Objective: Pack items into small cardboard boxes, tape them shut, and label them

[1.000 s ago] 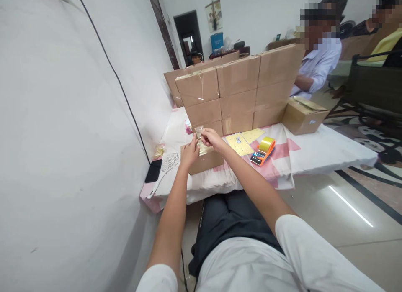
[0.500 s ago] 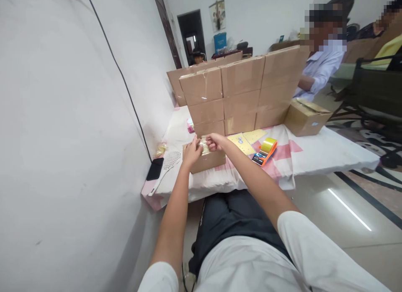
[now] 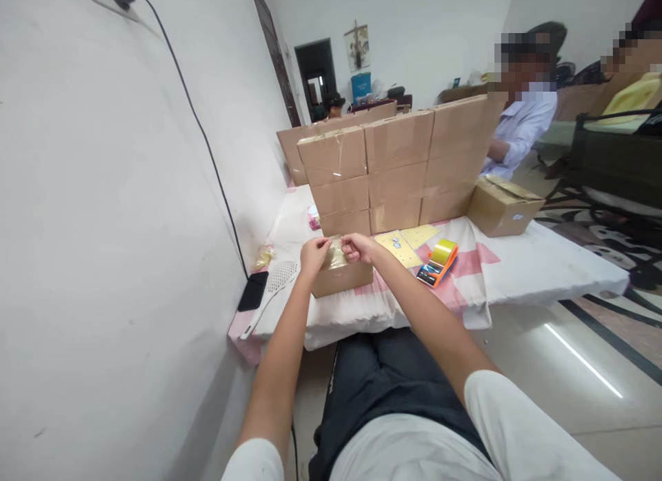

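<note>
1. A small clear packet (image 3: 336,252) is pinched between two bare hands above an open cardboard box (image 3: 342,277), which is set at the near edge of a table (image 3: 543,257) covered in white and pink cloth.
2. The left hand (image 3: 314,253) is held at the packet's left end, with thumb and fingertips closed together on the plastic.
3. The right hand (image 3: 356,247) is held at the packet's right end, its fingers curled in and clamped on the same packet (the contents are too small to be made out).
4. The packet is kept just over the box's open top; whether it touches the box cannot be told.
5. To the right of the box, yellow sheets (image 3: 398,245) are laid flat, and an orange tape dispenser (image 3: 437,263) with a yellow roll is placed just beyond them.
6. To the left, near the wall, a white slotted spoon (image 3: 269,291) and a black flat object (image 3: 253,291) are seen at the table's edge.
7. On the far side, sealed cardboard boxes (image 3: 398,167) are stacked three high in a row, and one more box (image 3: 504,205) is set apart to the right.
8. Behind the stack on the right, another person in a pale shirt (image 3: 520,133) is seated.
</note>
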